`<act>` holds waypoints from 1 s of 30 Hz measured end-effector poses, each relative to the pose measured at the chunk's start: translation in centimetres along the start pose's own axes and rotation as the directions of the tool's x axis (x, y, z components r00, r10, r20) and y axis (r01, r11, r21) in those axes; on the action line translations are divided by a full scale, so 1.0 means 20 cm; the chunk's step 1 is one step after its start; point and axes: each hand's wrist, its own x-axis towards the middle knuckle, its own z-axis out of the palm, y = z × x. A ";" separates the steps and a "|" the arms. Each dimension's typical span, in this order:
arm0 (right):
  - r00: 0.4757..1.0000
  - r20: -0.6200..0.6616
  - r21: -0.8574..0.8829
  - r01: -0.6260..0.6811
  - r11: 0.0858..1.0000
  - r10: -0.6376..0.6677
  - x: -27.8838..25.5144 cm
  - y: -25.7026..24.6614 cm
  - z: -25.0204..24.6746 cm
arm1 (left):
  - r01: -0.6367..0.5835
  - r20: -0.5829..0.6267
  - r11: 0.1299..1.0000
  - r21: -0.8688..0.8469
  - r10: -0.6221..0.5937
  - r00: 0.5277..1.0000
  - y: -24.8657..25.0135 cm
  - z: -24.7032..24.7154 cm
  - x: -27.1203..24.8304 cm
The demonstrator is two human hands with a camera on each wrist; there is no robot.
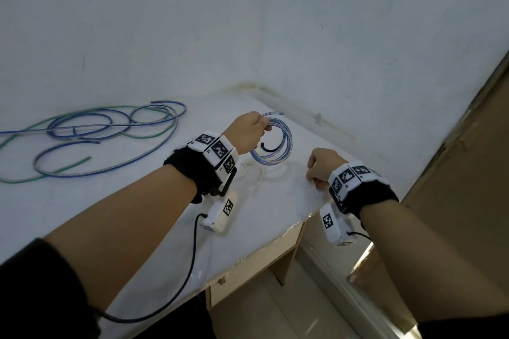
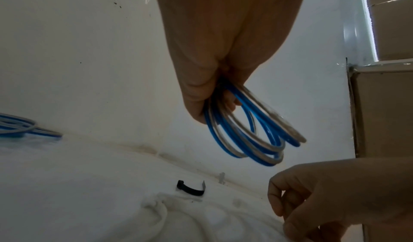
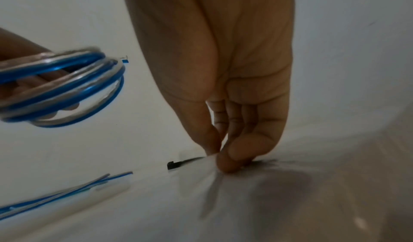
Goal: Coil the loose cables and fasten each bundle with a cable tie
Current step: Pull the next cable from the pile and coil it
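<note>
left hand (image 1: 246, 132) grips coiled cable (image 1: 278, 146) | raised above black tie (image 1: 271, 148)

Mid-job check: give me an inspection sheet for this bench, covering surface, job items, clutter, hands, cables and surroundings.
Surface: white cloth covers the table, wrinkled near the hands.
Job's things: blue-and-clear coil held above the cloth; black cable tie lies curved on the cloth; white cable tie at the right hand.
Clutter: nothing seen.
Hands: left hand grips the coil; right hand is down at the cloth, its fingers pinched together at the white tie.
Cables: loose blue and green cables sprawl uncoiled at far left.
Surroundings: white wall behind; wooden drawer front below the table.
</note>
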 end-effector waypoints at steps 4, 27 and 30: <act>0.999 -0.049 0.384 0.003 0.923 0.017 0.03 -0.03 -0.02 | 0.002 -0.050 1.000 -0.013 -0.002 0.999 0.00 -0.05 0.00; 0.807 -0.125 0.950 0.265 0.165 -0.577 -0.24 -1.26 0.16 | 0.049 -0.551 0.999 0.010 -0.035 0.833 -0.18 -1.04 -0.38; 0.784 -0.138 0.953 0.271 0.134 -0.605 -0.26 -1.41 0.21 | 0.037 -0.591 0.999 0.004 -0.028 0.806 -0.20 -1.13 -0.46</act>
